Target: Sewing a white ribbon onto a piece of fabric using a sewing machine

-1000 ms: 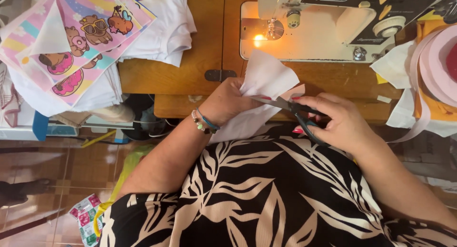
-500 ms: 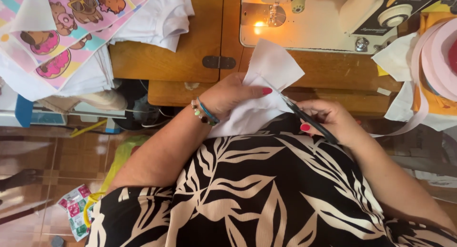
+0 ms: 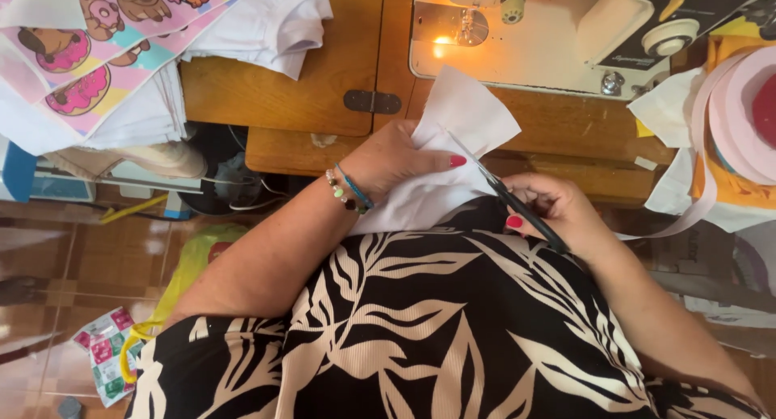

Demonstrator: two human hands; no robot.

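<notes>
The left hand [image 3: 396,162] held a piece of white cloth [image 3: 453,156] just off the near edge of the wooden table [image 3: 299,88], its fingers closed over the cloth and the thumb pressing on the top face. The cloth stood up from the lap, its upper corner rising in front of the sewing machine [image 3: 558,39], its lower part lying across the black leaf-print dress.

The right hand [image 3: 558,213] gripped a pair of scissors [image 3: 517,205], fingers curled shut round the handles, which the hand hid. The blades ran up and to the left into the cloth's right side; how wide they stood could not be told, since they showed only as one dark line.

Judging by that, the cutting looked under way rather than finished: the blades were in the cloth, which remained in one piece as far as could be seen, and no cut-off strip showed near the hands. How much of the cut was made I could not tell, because the left hand and the folds hid the line.

The machine's lamp glowed at the far edge of the table. At the far left corner lay a stack of white cloth [image 3: 267,19] with a pink printed sheet [image 3: 105,55] on top. At the right edge sat a roll of pink tape [image 3: 748,112] over more white cloth, a loose end trailing down off the table. A green and pink packet [image 3: 105,358] lay on the tiled floor [image 3: 48,257] to the left.
</notes>
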